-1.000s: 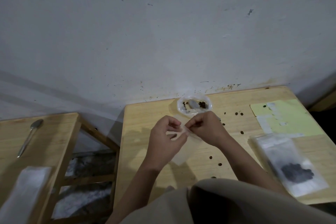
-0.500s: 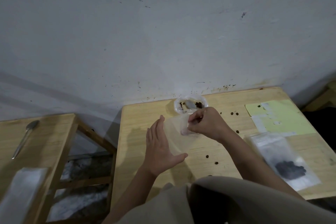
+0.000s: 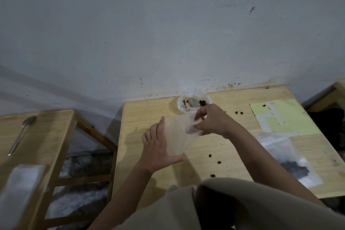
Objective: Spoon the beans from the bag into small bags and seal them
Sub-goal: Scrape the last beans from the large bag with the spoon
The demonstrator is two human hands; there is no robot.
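Observation:
A small clear plastic bag (image 3: pixel 179 136) is held above the wooden table (image 3: pixel 145 110). My right hand (image 3: pixel 211 119) pinches its upper edge, with fingers inside the mouth. My left hand (image 3: pixel 156 145) lies flat and spread against the bag's left side, thumb under its lower corner. Behind the hands, by the wall, sits an open clear bag (image 3: pixel 194 102) holding a few dark beans and a spoon head. A sealed small bag of beans (image 3: pixel 293 166) lies at the table's right.
Loose beans (image 3: pixel 214 158) are scattered over the table. A yellow sheet (image 3: pixel 285 117) lies at the back right. On the left side table are a metal spoon (image 3: pixel 20 132) and a white stack of bags (image 3: pixel 20 190). A gap separates the two tables.
A second ago both hands pinched the bag's mouth low over the table. The left hand has since let go and flattened against the bag's side, while the right hand has lifted the bag.

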